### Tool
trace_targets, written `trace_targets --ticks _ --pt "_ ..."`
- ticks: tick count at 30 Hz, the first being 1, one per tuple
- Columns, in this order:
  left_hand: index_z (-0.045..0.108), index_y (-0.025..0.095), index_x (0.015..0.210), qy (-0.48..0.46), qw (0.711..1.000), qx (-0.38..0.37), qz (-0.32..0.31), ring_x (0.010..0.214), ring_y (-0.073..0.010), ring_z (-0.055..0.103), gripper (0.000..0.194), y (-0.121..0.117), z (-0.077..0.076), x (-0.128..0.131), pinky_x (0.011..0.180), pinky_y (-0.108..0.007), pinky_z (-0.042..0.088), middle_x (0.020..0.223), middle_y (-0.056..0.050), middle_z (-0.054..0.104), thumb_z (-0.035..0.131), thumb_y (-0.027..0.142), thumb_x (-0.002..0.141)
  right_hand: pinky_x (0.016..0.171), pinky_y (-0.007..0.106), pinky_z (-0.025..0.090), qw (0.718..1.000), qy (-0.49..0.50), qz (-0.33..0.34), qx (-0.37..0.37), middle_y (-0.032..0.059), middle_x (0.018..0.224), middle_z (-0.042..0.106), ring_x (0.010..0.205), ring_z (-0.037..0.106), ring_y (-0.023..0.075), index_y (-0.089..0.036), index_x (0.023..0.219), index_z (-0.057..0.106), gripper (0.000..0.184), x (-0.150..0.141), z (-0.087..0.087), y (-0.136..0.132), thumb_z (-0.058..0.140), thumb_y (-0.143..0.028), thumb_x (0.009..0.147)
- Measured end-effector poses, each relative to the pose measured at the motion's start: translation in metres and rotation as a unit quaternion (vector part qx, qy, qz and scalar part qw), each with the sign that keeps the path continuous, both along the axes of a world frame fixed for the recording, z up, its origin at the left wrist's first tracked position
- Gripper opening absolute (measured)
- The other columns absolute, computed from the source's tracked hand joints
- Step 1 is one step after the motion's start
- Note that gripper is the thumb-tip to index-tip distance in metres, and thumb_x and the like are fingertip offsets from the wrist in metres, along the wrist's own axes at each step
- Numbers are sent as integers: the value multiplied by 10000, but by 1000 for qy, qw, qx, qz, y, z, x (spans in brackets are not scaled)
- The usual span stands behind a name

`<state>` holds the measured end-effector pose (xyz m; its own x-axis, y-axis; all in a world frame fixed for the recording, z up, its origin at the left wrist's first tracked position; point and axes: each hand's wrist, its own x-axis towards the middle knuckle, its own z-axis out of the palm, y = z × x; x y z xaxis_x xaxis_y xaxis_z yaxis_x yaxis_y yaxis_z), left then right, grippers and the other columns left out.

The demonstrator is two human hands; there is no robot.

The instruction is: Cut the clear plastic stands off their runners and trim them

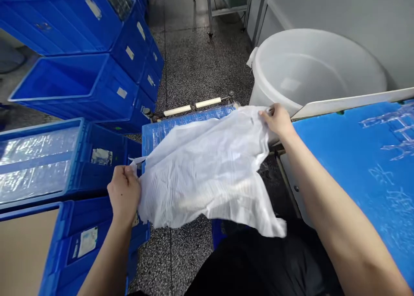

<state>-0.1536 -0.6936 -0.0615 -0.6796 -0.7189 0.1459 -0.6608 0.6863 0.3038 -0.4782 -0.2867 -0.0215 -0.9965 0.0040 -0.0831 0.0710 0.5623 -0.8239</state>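
A thin white plastic bag, crinkled and partly see-through, is stretched between my two hands in front of my lap. My left hand is closed on its left edge, a small strip of film sticking out past the fingers. At the upper right corner, my right hand pinches the film. The bag's lower edge hangs loose, its right corner drooping over my dark trousers. Beneath the bag lies a blue crate with clear wrapped contents, mostly covered by the film.
Stacked blue crates line the left side, some holding clear-wrapped goods. A large white tub stands at the back right, beside a blue work surface with clear plastic pieces. A metal-framed stand is farther back.
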Motion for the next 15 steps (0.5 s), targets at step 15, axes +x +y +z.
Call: trace_targets --ticks 15 --pt "557 203 1255 -51 996 -34 61 919 -324 749 298 0 -37 -13 708 -337 423 1067 -144 784 342 375 1142 546 326 557 914 -306 181 -198 88 885 751 691 682 213 -219 1148 674 398 146 -55 -49 727 -565 958"
